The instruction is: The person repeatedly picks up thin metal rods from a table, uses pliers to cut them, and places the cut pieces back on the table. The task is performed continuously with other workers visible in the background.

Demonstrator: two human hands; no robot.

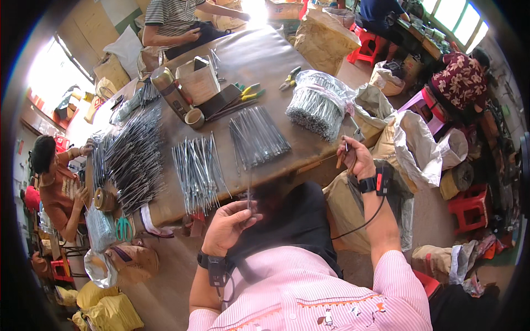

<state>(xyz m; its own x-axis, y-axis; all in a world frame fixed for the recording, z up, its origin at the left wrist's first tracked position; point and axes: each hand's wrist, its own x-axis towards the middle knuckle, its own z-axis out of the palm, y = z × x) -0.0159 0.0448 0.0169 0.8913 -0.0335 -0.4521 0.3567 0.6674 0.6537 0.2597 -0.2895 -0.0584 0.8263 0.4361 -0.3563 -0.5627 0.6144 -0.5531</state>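
The left hand pinches a thin strand between thumb and fingers, at the near edge of the worktop. The right hand, beyond the right end of that edge, grips a brown-handled hand tool, near a plastic-wrapped strand bundle.

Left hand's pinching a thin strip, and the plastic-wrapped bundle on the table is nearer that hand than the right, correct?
No: the plastic-wrapped bundle on the table is nearer the right hand, as the head view shows. The left hand does pinch a thin strip.
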